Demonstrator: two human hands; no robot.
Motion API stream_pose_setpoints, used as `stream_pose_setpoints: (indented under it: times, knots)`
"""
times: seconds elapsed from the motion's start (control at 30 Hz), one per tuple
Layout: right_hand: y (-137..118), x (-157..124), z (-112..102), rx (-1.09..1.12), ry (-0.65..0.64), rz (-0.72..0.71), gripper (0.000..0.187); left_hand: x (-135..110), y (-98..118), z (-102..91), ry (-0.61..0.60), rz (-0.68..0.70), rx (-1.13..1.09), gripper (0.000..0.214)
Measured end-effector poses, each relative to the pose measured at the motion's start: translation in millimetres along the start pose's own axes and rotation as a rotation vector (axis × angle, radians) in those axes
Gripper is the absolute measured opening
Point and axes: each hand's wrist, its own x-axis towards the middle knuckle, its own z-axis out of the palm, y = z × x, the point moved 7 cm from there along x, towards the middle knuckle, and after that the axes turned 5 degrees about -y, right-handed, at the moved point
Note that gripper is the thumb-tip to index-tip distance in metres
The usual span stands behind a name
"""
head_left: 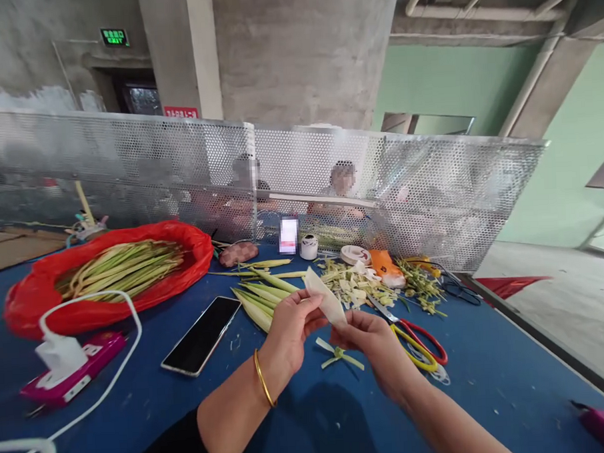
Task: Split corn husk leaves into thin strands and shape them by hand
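Note:
Between my two hands is a pale, flat strip of leaf (pixel 325 297), held up over the blue table. My left hand (pixel 292 320) pinches its left edge with thumb and fingers. At the strip's lower end, the fingers of my right hand (pixel 364 334) are closed on it. Just below, a small knotted piece of pale green strips (pixel 340 355) lies on the table. Scissors with red and yellow handles (pixel 422 348) rest to the right of my right hand. Long green-and-white leaves (pixel 262 298) lie behind my left hand, partly hidden by it.
A red plastic bag (pixel 27 298) full of long stalks stands at left, near a purple power strip (pixel 95 359) with a white cable. A black phone (pixel 201 338) lies flat. Leaf scraps (pixel 352 284) and a tape roll (pixel 354 254) lie before a perforated metal screen (pixel 189 158), people behind it.

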Motion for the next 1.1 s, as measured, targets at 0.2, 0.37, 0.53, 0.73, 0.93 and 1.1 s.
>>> stream_pose_setpoints:
  times: [0.2, 0.37, 0.53, 0.73, 0.93, 1.1]
  knots:
    - [7.3, -3.6, -1.1, -0.028, 0.260, -0.125, 0.027, -2.6, -15.5, -42.0, 0.090, -0.034, -0.017, 0.019]
    - [-11.4, -25.2, -11.5, -0.541, 0.335, -0.436, 0.010, -7.9, -38.1, -41.2, 0.067, -0.208, -0.017, 0.019]
    - [-24.2, -46.4, 18.4, -1.215, 0.134, -0.897, 0.023, -23.4, -59.3, -20.5, -0.135, -0.471, -0.013, 0.044]
    - [-18.8, -47.0, 31.4, -1.148, 0.022, -0.889, 0.027, -20.6, -52.0, -30.0, -0.006, -0.309, 0.071, 0.024]
    - [13.1, -23.4, 2.4, -0.513, 0.152, -0.242, 0.025, -22.2, -49.7, -30.9, 0.054, -0.300, 0.109, 0.021]
    - [32.9, -16.9, 9.7, -0.317, 0.105, -0.015, 0.030, -23.3, -53.4, -28.4, 0.019, -0.293, 0.169, 0.025]
